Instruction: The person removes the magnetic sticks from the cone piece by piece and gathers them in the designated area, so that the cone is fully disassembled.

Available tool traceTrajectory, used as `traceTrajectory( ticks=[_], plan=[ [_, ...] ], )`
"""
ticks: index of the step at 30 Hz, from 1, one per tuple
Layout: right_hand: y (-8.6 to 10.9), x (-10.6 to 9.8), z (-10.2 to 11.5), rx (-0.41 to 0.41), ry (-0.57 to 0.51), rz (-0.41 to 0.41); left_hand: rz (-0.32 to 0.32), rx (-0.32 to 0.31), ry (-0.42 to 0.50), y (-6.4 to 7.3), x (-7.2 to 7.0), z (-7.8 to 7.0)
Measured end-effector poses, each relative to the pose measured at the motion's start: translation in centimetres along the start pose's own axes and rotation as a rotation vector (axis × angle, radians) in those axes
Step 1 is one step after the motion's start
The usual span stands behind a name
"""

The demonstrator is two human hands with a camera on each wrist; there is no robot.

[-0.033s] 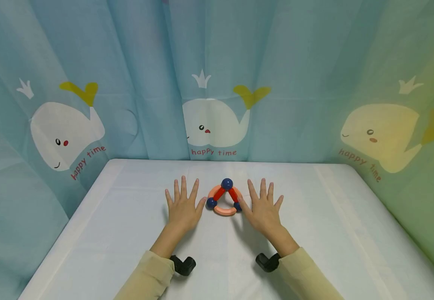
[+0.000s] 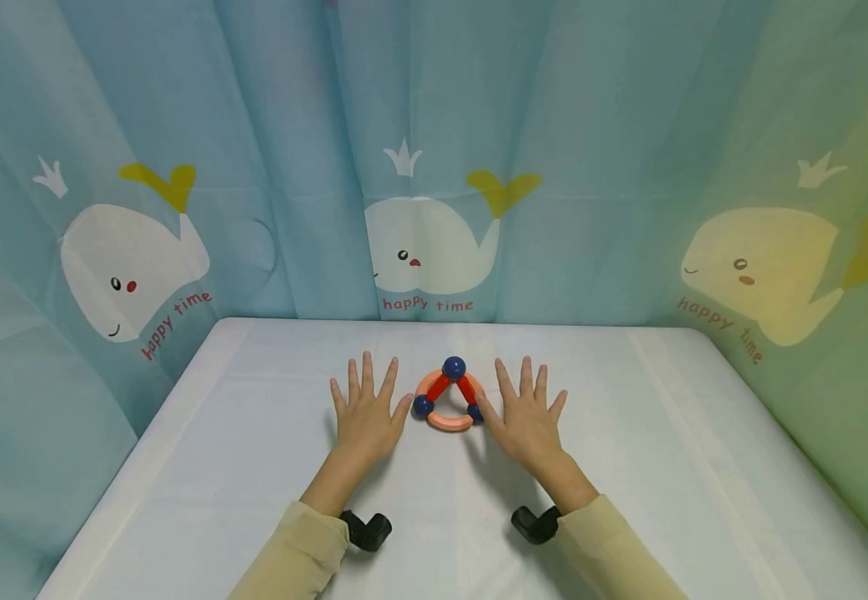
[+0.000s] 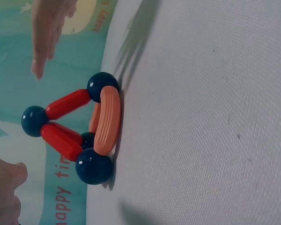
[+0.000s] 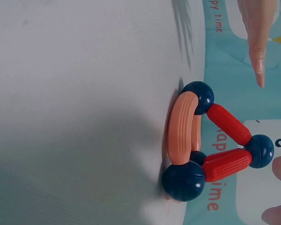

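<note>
Between the hands, a small pyramid of building rods and balls stands on the table. Its base is a ring of curved salmon-pink rods (image 2: 450, 422) joined by dark blue balls (image 3: 94, 166). Straight red rods (image 4: 228, 124) slope up from these to one blue top ball (image 2: 454, 367). My left hand (image 2: 366, 425) is held over the table left of the pyramid, fingers spread and holding nothing. My right hand (image 2: 531, 425) mirrors it on the right, likewise bare; its thumb overlaps the right base ball in the head view. Both hands' shadows fall on the cloth.
A white-covered table (image 2: 253, 467) lies under the hands. Behind it and along the sides hangs a blue-green curtain (image 2: 599, 125) printed with whales. Black devices (image 2: 369, 532) sit at both wrists by the beige sleeves (image 2: 291, 550).
</note>
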State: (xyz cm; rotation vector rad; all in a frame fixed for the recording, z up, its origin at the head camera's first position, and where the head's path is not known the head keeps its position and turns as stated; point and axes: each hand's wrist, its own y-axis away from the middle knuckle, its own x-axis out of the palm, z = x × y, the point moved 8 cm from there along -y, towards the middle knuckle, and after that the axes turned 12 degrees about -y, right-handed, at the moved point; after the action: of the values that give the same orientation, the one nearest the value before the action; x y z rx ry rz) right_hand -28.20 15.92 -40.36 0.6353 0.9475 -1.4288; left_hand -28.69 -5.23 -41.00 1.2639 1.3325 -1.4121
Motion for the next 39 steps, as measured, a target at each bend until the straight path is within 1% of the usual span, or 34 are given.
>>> traceTrajectory(
  ticks=[4,8,10,13,15,17,20,23,28,30,33,39],
  plan=[
    [0.1,-0.2,0.0,-0.014,-0.004,-0.010,0.002,0.000,-0.006,0.0,-0.1,-0.1],
    [0.2,-0.3,0.1,-0.034,-0.031,-0.028,-0.021,0.013,0.012,-0.1,-0.1,-0.3],
    [0.2,-0.5,0.2,-0.050,-0.056,-0.049,-0.068,0.028,0.034,-0.2,-0.3,-0.3],
    [0.2,-0.7,0.4,-0.094,-0.123,-0.094,-0.161,0.056,0.081,-0.4,-0.7,-0.5],
    [0.0,-0.8,0.6,-0.141,-0.173,-0.141,-0.217,0.077,0.139,-0.5,-0.8,-0.6],
    [-0.3,-0.9,0.9,-0.197,-0.224,-0.190,-0.243,0.096,0.223,-0.7,-0.7,-0.7],
    [-0.7,-0.7,1.2,-0.268,-0.285,-0.251,-0.237,0.119,0.358,-1.2,0.0,-1.1],
    [-1.1,-0.4,1.5,-0.300,-0.353,-0.273,-0.211,0.140,0.458,-1.7,0.9,-1.7],
    [-2.0,0.2,1.9,-0.279,-0.461,-0.233,-0.161,0.177,0.580,-2.5,2.0,-2.9],
    [-2.2,0.4,1.9,-0.260,-0.488,-0.216,-0.140,0.180,0.615,-2.7,2.4,-3.2],
    [-2.5,0.5,2.0,-0.240,-0.520,-0.209,-0.116,0.165,0.645,-2.9,3.0,-3.4],
    [-3.3,1.1,2.4,-0.222,-0.592,-0.194,-0.105,0.133,0.736,-3.1,3.5,-3.3]
  ],
)
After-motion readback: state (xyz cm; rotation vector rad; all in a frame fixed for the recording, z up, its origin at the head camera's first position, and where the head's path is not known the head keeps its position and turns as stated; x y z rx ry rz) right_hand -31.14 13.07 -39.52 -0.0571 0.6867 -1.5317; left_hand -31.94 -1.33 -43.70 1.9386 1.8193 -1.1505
